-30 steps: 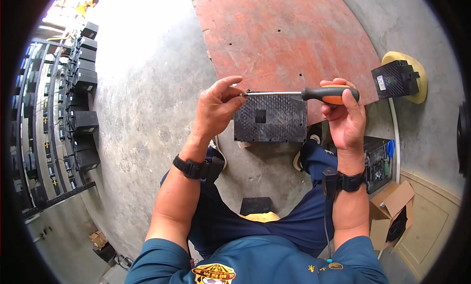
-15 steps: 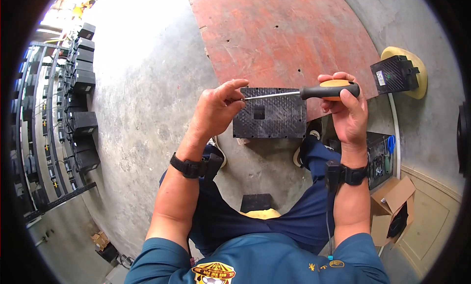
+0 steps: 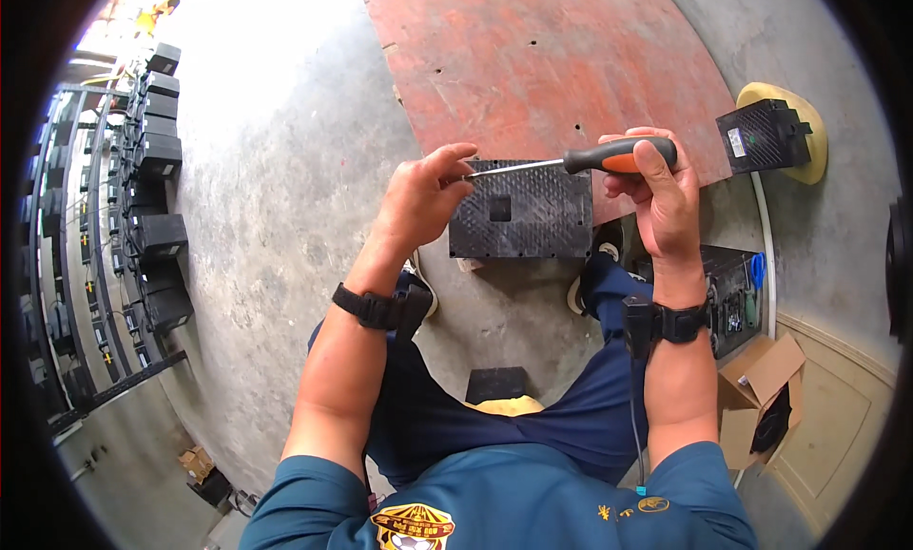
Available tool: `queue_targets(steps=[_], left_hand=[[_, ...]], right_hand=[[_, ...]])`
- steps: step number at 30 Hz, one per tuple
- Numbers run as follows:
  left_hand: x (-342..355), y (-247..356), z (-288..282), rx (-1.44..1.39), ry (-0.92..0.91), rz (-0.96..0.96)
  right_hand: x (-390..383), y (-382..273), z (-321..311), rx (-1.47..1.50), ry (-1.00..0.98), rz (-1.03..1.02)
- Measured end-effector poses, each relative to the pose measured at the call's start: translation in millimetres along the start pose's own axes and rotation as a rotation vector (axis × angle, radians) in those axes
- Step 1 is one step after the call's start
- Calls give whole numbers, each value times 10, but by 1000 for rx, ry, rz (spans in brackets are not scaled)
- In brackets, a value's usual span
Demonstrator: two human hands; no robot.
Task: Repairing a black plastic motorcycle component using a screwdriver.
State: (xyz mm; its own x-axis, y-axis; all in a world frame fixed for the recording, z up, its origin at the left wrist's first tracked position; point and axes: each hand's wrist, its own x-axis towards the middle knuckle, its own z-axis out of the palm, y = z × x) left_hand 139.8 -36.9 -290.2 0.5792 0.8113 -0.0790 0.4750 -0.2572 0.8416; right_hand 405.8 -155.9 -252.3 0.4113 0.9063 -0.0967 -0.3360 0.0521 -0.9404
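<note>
In my right hand (image 3: 663,193) is a screwdriver (image 3: 623,156) with a black and orange handle. Its metal shaft points left, nearly level, over the far edge of a black patterned box (image 3: 542,222). My left hand (image 3: 418,193) is closed in a pinch at the tip of that shaft, beside the box's far left corner. Whatever small thing sits between these fingertips is too hidden to make out. The box has a square recess in its top and small holes along its rim; it stands between my feet.
A reddish board (image 3: 561,65) lies beyond the box. At the right are a yellow stool (image 3: 816,151) bearing another black box (image 3: 766,136), a pale pipe (image 3: 767,236), a dark toolbox (image 3: 728,298) and an open carton (image 3: 761,384). Black units line a rack (image 3: 157,155) at the left.
The screwdriver has turned in my right hand, so its handle shows orange where it showed yellow. That hand and the handle have shifted slightly left and away from me; my left hand keeps its pinch.
</note>
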Motion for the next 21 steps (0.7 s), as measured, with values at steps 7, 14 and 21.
queue_targets(steps=[7, 14, 21], left_hand=[[33, -72, -25, 100, -14, 5], [112, -162, -242, -159, 279, -23], [111, -158, -443, -344, 487, -48]], right_hand=[[98, 103, -131, 24, 22, 25], [251, 355, -106, -52, 10, 117], [373, 649, 192, -166, -51, 201]])
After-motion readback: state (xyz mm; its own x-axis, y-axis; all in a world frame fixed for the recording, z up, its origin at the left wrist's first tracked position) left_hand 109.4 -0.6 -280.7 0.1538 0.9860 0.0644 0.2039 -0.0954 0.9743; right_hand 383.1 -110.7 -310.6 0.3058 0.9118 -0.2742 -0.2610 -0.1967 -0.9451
